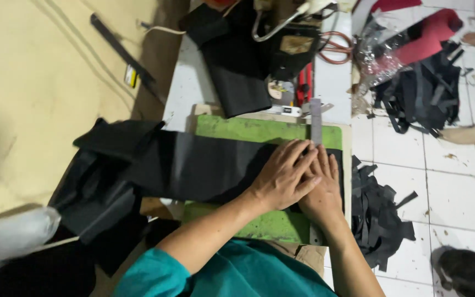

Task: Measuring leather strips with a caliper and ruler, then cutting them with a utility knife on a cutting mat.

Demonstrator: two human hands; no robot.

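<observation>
Black fabric (193, 165) — matte, flat on green mat (259, 131); left hand (282, 177), right hand (321, 192) overlapped, palms seemingly pressing flat.

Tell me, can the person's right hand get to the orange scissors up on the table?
Probably yes. The right hand lies under the left hand on the black fabric. The scissors lie uncovered beyond the metal ruler, with nothing blocking the way.
</observation>
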